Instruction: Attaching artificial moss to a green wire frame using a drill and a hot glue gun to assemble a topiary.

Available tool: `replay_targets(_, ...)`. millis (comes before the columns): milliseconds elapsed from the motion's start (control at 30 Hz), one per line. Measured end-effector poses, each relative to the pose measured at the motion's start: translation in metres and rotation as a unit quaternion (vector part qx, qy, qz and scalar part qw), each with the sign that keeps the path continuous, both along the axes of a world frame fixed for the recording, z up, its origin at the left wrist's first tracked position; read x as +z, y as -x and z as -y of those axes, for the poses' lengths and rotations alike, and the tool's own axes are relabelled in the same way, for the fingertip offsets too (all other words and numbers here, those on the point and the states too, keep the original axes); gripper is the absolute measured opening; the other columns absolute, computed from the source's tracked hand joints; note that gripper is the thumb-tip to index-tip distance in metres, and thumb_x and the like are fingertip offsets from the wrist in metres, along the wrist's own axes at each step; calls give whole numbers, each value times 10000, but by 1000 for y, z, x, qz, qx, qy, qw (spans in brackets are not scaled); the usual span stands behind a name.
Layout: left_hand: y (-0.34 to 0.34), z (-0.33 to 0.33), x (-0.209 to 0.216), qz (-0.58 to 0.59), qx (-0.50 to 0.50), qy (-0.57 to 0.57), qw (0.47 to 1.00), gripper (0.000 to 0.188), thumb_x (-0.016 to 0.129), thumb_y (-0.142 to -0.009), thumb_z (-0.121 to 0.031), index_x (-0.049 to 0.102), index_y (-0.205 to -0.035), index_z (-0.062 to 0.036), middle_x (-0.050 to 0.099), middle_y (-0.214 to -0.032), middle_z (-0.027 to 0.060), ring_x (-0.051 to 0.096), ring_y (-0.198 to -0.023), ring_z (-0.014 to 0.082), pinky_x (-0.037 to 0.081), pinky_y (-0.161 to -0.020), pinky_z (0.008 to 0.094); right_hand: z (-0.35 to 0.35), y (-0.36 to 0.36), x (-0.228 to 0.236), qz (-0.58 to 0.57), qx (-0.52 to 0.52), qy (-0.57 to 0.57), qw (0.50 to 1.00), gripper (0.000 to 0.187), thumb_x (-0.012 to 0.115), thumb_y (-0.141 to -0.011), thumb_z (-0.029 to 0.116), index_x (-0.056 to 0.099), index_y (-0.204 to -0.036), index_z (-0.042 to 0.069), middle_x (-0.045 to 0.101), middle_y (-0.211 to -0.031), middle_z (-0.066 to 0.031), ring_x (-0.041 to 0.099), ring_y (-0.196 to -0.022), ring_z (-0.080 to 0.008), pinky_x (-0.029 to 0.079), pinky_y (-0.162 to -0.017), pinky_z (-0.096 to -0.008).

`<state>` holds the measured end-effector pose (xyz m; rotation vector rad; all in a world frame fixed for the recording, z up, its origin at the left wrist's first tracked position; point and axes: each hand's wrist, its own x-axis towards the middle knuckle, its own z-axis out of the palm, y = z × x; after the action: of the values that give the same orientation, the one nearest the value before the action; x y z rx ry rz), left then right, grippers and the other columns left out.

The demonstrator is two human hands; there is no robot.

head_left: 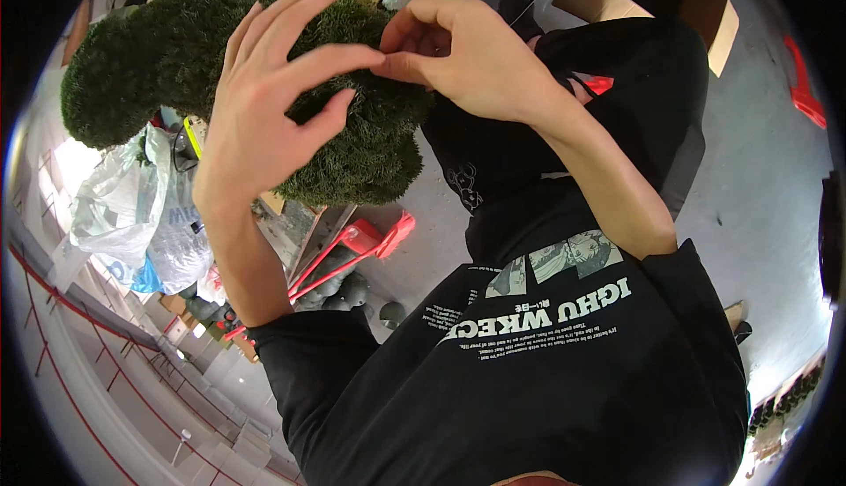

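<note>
A large mass of dark green, needle-like artificial foliage point(370, 147) in rounded lobes fills the upper left and middle. Above it my left hand point(256, 103) is open, its fingers spread and its thumb apart from the index finger. The tip of that index finger meets the fingertips of my right hand point(476, 59). My right hand is closed in a pinch, thumb against bent fingers, over the right part of the foliage. Whatever lies between those fingertips, if anything, is too small or hidden to make out.
Open cardboard boxes point(709, 10) stand at the upper right. Clear plastic bags point(123, 195) hang at the left. Below the foliage are a red broom point(397, 235), a red dustpan point(359, 237) and several dark round things point(352, 290). A red object point(804, 85) lies on the grey floor point(749, 160).
</note>
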<state>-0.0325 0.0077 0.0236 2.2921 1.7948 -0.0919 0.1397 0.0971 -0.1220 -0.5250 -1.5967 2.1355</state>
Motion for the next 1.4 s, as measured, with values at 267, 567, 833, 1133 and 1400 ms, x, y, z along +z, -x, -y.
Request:
replay_targets(267,-9,18,0,-48,39,-72,996,246,830,-731,-95,838,-940,-223,647,-1461,58,575,-1376,327,392,-1183,536,1,3,-1,24,-4,-33,999,260,782,-926,223,720,-997,-20,710,-810,-107,677,-746,-206,544,-727,-367)
replay_targets(567,-7,20,-3,-19,70,-70,995,196,833,-723,-103,834,-898,-192,657,-1446,79,588,-1361,340,401,-1176,543,1,4,5,19,-6,-59,998,269,776,-930,229,695,-962,-25,717,-817,-140,695,-752,-264,542,-719,-390)
replay_targets(833,-13,21,-3,-35,50,-82,995,187,822,-724,-86,822,-887,-178,676,-1420,50,591,-1352,333,413,-1172,530,3,13,-5,11,-9,-56,998,163,759,-958,104,631,-941,5,627,-780,-5,566,-715,-79,488,-667,-277)
replay_targets(1133,-12,14,4,-59,-60,-56,995,227,811,-673,-41,780,-892,-94,732,-1218,-15,639,-1207,278,511,-1096,505,4,13,-5,-10,-17,-32,999,239,798,-937,208,672,-972,7,669,-762,-123,647,-702,-262,512,-676,-397)
replay_targets(1400,-9,13,0,-31,-69,-58,995,236,808,-680,-7,790,-907,-72,757,-1059,13,674,-1081,277,548,-1043,508,10,15,-6,-111,-87,-119,983,115,734,-928,9,645,-974,63,561,-794,-3,510,-664,-87,430,-593,-272)
